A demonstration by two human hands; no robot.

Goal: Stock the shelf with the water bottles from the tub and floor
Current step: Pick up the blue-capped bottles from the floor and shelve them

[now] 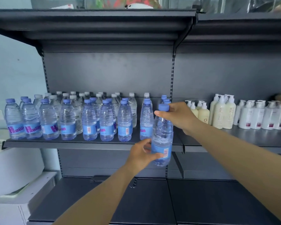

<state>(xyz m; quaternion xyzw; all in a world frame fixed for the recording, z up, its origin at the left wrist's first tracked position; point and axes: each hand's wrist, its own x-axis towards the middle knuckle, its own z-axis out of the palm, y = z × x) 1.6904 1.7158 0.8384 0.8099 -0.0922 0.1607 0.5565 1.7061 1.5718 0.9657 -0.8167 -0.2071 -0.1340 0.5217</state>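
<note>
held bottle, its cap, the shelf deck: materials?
Held bottle: clear thin plastic, glossy; you see through it and the wall is ribbed. Its cap: opaque blue plastic, matte-looking. Shelf deck: looks like dark grey painted or coated sheet metal with a folded front lip; coating type unclear.

Shelved water bottles [31,120] bear blue labels with purple lettering ("H…", partly "…an"); other print unreadable.

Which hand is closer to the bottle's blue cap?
The right hand. It grips the held bottle at the neck, just under the blue cap. The left hand holds it low, by the label.
</note>
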